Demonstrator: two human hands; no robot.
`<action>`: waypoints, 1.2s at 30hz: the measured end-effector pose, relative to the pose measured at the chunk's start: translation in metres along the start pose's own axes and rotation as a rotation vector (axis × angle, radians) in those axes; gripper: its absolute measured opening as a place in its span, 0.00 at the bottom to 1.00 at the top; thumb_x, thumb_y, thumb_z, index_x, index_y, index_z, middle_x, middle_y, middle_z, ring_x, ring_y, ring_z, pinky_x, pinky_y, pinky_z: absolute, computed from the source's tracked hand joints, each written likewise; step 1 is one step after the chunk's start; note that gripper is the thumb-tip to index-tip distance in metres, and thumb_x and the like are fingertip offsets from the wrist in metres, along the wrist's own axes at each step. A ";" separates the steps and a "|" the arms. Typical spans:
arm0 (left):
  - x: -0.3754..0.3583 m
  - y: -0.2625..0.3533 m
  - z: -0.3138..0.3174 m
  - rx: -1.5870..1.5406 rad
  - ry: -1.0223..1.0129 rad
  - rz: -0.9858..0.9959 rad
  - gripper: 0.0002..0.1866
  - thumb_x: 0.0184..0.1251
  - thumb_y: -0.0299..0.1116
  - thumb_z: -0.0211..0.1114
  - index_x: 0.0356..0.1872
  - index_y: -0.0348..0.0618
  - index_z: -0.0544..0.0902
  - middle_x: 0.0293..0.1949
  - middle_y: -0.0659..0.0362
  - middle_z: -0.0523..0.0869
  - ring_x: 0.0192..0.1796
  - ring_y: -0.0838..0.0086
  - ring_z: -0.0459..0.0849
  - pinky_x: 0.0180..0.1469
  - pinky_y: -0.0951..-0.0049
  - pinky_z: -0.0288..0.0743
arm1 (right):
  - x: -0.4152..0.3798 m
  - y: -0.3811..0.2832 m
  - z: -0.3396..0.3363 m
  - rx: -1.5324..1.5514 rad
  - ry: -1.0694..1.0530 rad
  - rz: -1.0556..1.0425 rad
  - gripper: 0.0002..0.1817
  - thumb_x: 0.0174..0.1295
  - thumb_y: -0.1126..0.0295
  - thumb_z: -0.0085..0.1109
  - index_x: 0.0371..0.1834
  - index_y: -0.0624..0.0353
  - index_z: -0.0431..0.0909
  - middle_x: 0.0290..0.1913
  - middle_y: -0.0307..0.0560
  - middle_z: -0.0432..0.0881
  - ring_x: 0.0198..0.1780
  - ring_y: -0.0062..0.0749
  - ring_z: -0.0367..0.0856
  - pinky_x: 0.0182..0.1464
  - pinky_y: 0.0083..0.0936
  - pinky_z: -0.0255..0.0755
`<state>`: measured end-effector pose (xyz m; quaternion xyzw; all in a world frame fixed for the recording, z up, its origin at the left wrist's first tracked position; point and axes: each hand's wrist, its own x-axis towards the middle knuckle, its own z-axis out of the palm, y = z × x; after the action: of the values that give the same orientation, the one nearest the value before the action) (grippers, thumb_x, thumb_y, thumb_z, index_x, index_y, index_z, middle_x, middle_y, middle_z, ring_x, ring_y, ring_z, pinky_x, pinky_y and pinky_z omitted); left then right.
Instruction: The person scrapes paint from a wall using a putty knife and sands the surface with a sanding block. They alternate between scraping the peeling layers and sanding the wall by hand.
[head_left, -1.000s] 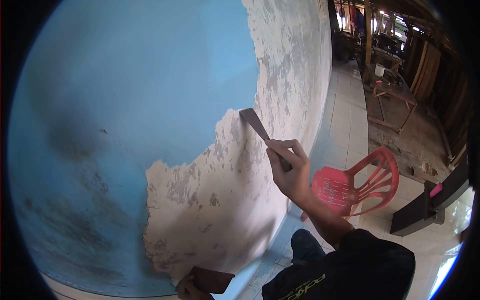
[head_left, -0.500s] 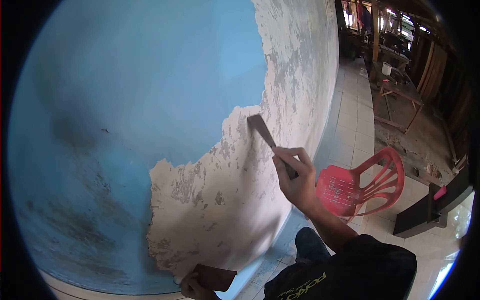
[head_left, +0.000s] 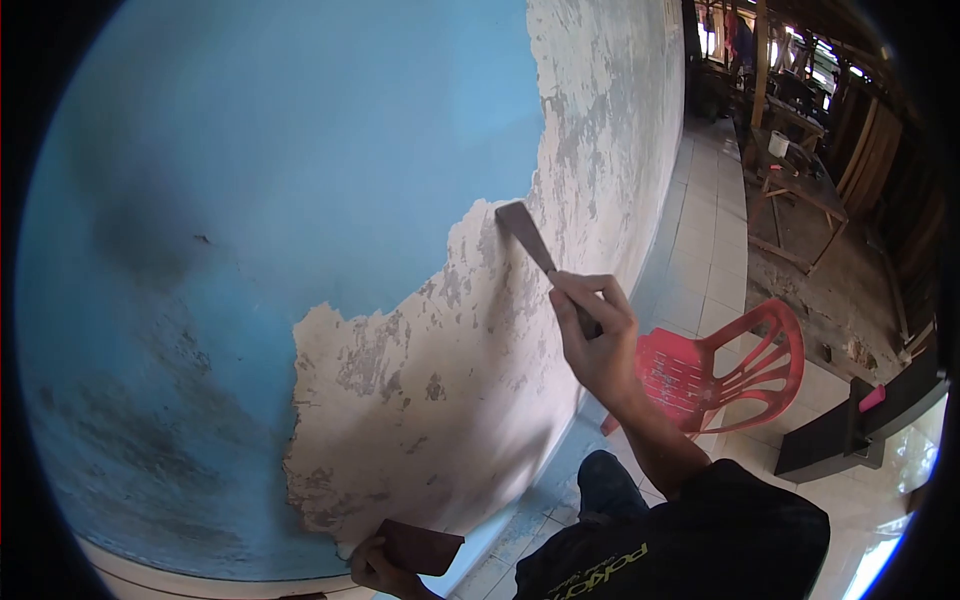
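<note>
Right hand (head_left: pixel 598 340) is up at the wall (head_left: pixel 300 150), fingers clamped around the handle of a scraper (head_left: pixel 540 258) whose flat blade lies against the bare plaster just beside the ragged edge of the blue paint, right of centre in the scene. Down low and near, the left hand (head_left: pixel 375 572) grips a second scraper (head_left: pixel 420 548), fingers closed on it, blade at the bottom edge of the stripped patch. To the right, a red plastic chair (head_left: pixel 715 372) stands on the tiled floor (head_left: pixel 700 260), with a wooden table (head_left: pixel 800 195) farther back.
</note>
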<state>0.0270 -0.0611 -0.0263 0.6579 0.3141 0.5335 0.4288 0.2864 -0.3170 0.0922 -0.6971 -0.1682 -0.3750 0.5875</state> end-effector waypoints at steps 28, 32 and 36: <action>-0.001 -0.006 0.004 -0.061 0.043 0.013 0.13 0.60 0.34 0.57 0.22 0.38 0.82 0.29 0.60 0.81 0.37 0.71 0.79 0.43 0.67 0.72 | 0.025 0.009 0.008 -0.010 0.114 -0.050 0.10 0.67 0.80 0.63 0.50 0.63 0.87 0.41 0.44 0.82 0.22 0.11 0.69 0.24 0.15 0.62; 0.000 -0.006 0.002 -0.122 -0.023 0.004 0.14 0.58 0.35 0.61 0.21 0.35 0.85 0.29 0.54 0.87 0.34 0.65 0.82 0.41 0.60 0.76 | 0.001 0.008 0.004 -0.016 0.059 0.015 0.09 0.67 0.80 0.63 0.49 0.63 0.88 0.40 0.42 0.83 0.23 0.10 0.70 0.23 0.14 0.62; -0.001 -0.006 0.003 -0.032 0.023 0.013 0.12 0.60 0.34 0.58 0.22 0.38 0.82 0.28 0.60 0.81 0.37 0.72 0.79 0.43 0.67 0.72 | 0.003 0.009 0.005 0.030 0.065 0.026 0.10 0.67 0.80 0.64 0.49 0.62 0.88 0.41 0.42 0.83 0.25 0.09 0.73 0.23 0.14 0.63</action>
<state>0.0297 -0.0594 -0.0324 0.6468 0.3061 0.5488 0.4322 0.2965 -0.3149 0.0883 -0.6778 -0.1457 -0.3872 0.6079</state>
